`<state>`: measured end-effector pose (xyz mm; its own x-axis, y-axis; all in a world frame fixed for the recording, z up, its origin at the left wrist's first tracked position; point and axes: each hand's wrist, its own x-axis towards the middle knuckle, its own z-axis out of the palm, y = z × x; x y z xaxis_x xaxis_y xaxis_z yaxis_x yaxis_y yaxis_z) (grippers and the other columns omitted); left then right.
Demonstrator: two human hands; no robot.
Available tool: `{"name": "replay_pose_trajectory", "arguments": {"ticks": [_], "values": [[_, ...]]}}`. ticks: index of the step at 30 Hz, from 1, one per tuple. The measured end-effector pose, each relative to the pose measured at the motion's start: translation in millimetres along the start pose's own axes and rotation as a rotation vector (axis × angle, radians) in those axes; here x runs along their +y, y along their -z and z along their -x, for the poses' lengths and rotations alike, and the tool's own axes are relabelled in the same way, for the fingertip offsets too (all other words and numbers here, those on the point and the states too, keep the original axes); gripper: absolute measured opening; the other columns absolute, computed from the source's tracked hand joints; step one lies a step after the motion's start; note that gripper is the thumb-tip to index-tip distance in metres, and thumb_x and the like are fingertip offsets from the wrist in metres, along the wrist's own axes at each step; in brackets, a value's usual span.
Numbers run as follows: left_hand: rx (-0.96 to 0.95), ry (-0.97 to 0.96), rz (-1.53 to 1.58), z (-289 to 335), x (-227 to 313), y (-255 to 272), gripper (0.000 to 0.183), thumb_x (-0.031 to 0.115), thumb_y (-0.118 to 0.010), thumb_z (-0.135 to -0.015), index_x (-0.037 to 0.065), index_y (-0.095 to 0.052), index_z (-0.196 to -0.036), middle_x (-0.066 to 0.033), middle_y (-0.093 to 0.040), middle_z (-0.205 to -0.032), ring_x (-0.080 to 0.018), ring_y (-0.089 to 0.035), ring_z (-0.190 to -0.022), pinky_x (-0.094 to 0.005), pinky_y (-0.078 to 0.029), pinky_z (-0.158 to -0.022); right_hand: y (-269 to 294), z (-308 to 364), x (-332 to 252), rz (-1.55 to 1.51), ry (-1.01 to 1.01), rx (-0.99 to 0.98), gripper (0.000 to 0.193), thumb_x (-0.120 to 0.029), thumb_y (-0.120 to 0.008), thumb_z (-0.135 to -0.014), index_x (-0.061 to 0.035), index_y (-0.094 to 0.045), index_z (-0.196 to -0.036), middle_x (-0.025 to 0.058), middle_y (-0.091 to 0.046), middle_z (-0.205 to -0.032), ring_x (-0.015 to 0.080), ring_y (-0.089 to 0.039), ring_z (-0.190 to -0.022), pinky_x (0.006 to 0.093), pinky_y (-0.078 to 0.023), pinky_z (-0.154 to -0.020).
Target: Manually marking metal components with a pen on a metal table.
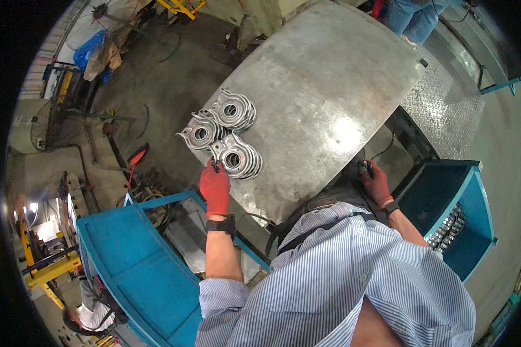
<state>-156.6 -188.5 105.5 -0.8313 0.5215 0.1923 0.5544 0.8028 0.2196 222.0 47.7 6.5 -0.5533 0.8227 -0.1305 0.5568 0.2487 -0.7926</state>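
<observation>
Three stacks of stamped metal brackets, each with a round hole, stand at the left corner of the metal table. The far stack, the left stack and the near stack sit close together. My left hand, in a red glove with dark fingertips, pinches the edge of a bracket on the near stack. Beside the table's near edge, close to my body, my right hand wears a matching glove. Its fingers are curled around something small and dark that I cannot make out.
To my left stands a blue tray-like bench; to my right, a blue bin holds several shiny metal parts. Diamond-plate metal lies beyond the table's right side. One person stands at the far right, another at lower left.
</observation>
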Motion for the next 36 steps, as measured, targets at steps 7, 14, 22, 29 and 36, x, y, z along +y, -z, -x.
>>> {"name": "replay_pose_trajectory", "arguments": {"ticks": [7, 14, 22, 29, 36], "values": [[-0.059, 0.052, 0.107, 1, 3, 5, 0.032, 0.024, -0.056, -0.086, 0.005, -0.06, -0.111, -0.0201, -0.064, -0.094, -0.0379, -0.06, -0.088, -0.0448, -0.047, -0.075, 0, -2, -3, 0.002, -0.059, -0.003, 0.036, -0.004, -0.062, -0.077, -0.0082, -0.056, -0.113, 0.0216, -0.062, -0.1, 0.0384, -0.06, -0.094, 0.0409, -0.049, -0.078], [-0.127, 0.061, -0.045, 1, 12, 13, 0.036, 0.03, -0.053, -0.088, 0.004, -0.059, -0.113, -0.0215, -0.063, -0.097, -0.0386, -0.06, -0.091, -0.0449, -0.047, -0.076, -3, -1, 0, -0.037, -0.048, 0.002, 0.036, -0.005, -0.062, -0.076, -0.0057, -0.056, -0.112, 0.0218, -0.062, -0.102, 0.0386, -0.06, -0.095, 0.0401, -0.049, -0.078], [-0.334, 0.066, 0.034, -9, 22, 30, 0.047, 0.04, -0.052, -0.087, 0.001, -0.058, -0.113, -0.0261, -0.061, -0.102, -0.0413, -0.058, -0.096, -0.0465, -0.045, -0.082, 9, 10, 11, -0.046, -0.022, 0.123, 0.04, -0.005, -0.064, -0.075, -0.0034, -0.055, -0.114, 0.0215, -0.063, -0.1, 0.0373, -0.06, -0.096, 0.0383, -0.047, -0.083], [-0.178, 0.142, -0.122, -7, 33, 57, 0.06, 0.039, -0.06, -0.082, -0.003, -0.049, -0.123, -0.026, -0.06, -0.107, -0.0393, -0.059, -0.095, -0.0441, -0.047, -0.08, 36, 6, -1, -0.17, -0.222, 0.157, 0.032, -0.013, -0.063, -0.079, -0.0031, -0.059, -0.108, 0.0211, -0.063, -0.1, 0.035, -0.06, -0.096, 0.0387, -0.047, -0.082], [-0.063, -0.141, 0.221, -74, 179, 121, 0.062, 0.031, -0.066, -0.08, -0.003, -0.046, -0.127, -0.0248, -0.058, -0.113, -0.0372, -0.057, -0.104, -0.0405, -0.045, -0.088, 77, -15, 38, -0.188, -0.314, 0.176, 0.029, -0.014, -0.063, -0.083, -0.002, -0.058, -0.108, 0.0186, -0.064, -0.092, 0.0281, -0.062, -0.086, 0.0358, -0.046, -0.076]]}}
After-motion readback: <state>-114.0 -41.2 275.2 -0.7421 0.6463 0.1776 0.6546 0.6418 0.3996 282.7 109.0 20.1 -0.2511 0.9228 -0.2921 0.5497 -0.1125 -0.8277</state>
